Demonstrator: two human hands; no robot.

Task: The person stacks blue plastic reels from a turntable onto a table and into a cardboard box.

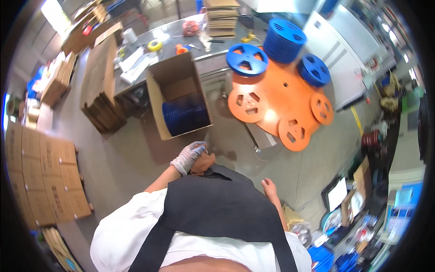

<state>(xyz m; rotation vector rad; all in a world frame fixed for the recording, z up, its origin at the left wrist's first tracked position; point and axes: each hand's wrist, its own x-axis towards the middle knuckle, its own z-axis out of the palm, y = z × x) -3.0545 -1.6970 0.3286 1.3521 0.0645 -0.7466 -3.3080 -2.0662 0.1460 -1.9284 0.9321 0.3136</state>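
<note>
One carton (157, 100) holds apparently one blue reel stack (185, 116).

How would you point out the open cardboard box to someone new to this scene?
Start from the large orange platform at upper right; the open cardboard box is to its left, on the near side of the grey table. Unlike the closed cartons at far left, it gapes open, with a ridged dark blue cylinder inside.
</note>
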